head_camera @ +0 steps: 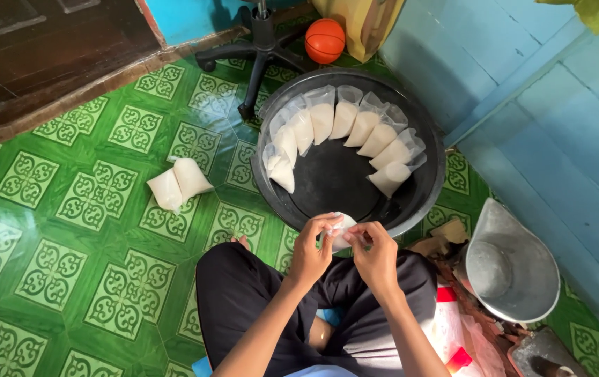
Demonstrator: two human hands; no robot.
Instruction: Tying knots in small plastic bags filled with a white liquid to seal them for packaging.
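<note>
Both hands working one small plastic bag of white liquid (342,231) at lap level, just in front of the black basin (422,202); left hand (311,250) and right hand (375,253) are pinching its top between fingertips, fingers closed on the plastic. Bag is looking soft, saggy, probably slippery and easy to burst if squeezed, so the safe hold is judged to be the empty neck above the liquid, not the belly. Filled open bags (345,129) are leaning in a row around the basin's far wall. Two tied bags (178,183) are lying on the green tile floor (69,230), well apart. Metal scoop (509,262) sitting at right
</note>
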